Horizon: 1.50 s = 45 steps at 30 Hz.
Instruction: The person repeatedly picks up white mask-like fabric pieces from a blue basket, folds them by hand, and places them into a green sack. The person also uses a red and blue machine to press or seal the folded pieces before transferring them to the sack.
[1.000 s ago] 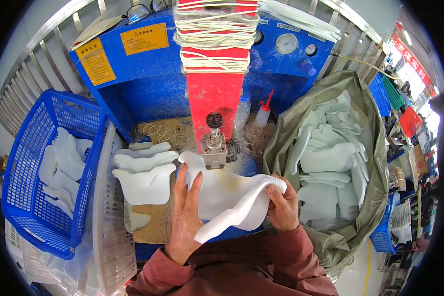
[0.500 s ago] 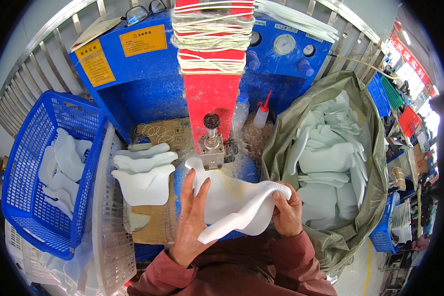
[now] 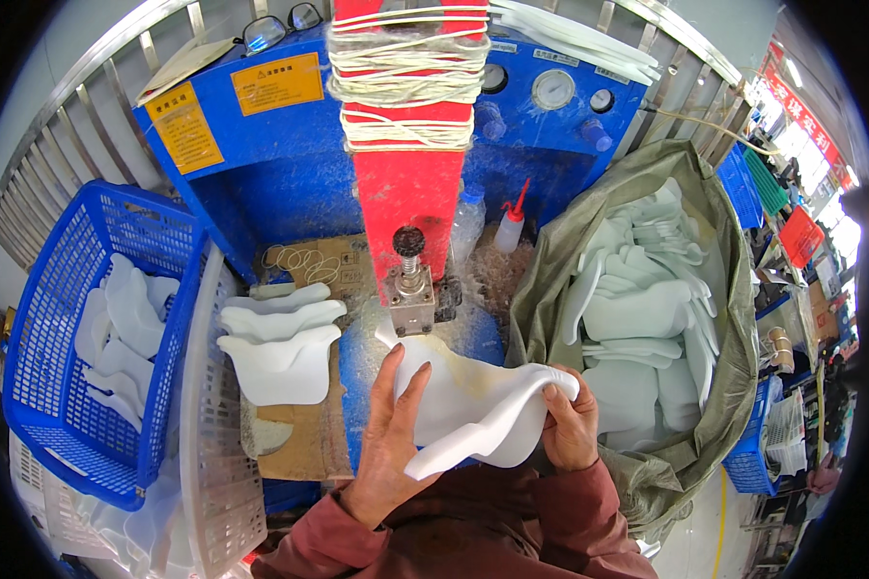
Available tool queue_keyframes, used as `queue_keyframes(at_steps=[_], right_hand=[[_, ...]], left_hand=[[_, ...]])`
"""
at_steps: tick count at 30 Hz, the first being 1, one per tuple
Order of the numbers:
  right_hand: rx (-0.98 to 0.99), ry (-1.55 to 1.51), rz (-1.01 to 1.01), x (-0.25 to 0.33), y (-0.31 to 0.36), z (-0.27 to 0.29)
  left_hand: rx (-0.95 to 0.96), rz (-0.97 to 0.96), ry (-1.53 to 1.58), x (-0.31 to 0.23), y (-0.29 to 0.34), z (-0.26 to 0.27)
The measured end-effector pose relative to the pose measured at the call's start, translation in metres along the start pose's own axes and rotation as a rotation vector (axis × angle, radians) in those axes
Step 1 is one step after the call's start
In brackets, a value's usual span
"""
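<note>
A curved white foam-like pad (image 3: 463, 400) spans between my two hands, its upper left corner under the metal head (image 3: 412, 309) of the machine's red arm (image 3: 406, 188). A yellowish patch runs along its far edge. My right hand (image 3: 572, 431) pinches the rolled right edge between thumb and fingers. Along the left side lies my left hand (image 3: 388, 454), index and middle fingers extended against the pad and its palm partly under the near flap. Several similar white pads (image 3: 285, 372) lie in an overlapping row left of the head.
At left stand a blue basket (image 3: 34, 386) with white pads and a pale crate (image 3: 224, 482). To the right, a green sack (image 3: 541, 280) holds many more. A red-tipped bottle (image 3: 509, 232) and a clear bottle (image 3: 468, 224) stand behind the head, before the blue machine body (image 3: 290, 188).
Both hands and the pad have shifted slightly to the right and down. The red arm appears a little further left in view. My grip looks much the same.
</note>
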State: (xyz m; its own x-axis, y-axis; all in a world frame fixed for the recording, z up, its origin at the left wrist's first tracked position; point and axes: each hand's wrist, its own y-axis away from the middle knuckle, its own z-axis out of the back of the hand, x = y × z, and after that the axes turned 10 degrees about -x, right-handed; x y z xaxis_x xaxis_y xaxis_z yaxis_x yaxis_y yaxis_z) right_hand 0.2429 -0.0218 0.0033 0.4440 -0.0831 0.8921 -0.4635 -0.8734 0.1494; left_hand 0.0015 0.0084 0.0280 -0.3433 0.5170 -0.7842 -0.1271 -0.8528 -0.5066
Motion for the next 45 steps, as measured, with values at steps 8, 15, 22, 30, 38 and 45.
queue_keyframes(at_steps=[8,15,22,30,38,45], right_hand=[[-0.007,-0.010,0.011,0.003,0.003,0.010],[-0.002,-0.019,-0.005,0.003,0.003,0.026],[-0.025,-0.009,0.010,0.002,0.005,0.030],[-0.026,-0.018,-0.019,0.001,0.005,0.024],[-0.019,-0.004,0.006,-0.002,0.003,0.020],[-0.033,-0.009,0.010,-0.002,0.005,0.019]], left_hand=[[0.085,0.001,0.032,-0.004,0.000,-0.004],[0.099,-0.001,0.028,-0.009,-0.001,-0.009],[0.079,-0.021,0.021,-0.009,0.002,-0.015],[0.039,-0.016,0.045,-0.005,0.005,-0.014],[0.039,-0.009,0.023,-0.003,0.004,-0.010],[0.045,-0.025,-0.041,-0.004,0.004,-0.008]])
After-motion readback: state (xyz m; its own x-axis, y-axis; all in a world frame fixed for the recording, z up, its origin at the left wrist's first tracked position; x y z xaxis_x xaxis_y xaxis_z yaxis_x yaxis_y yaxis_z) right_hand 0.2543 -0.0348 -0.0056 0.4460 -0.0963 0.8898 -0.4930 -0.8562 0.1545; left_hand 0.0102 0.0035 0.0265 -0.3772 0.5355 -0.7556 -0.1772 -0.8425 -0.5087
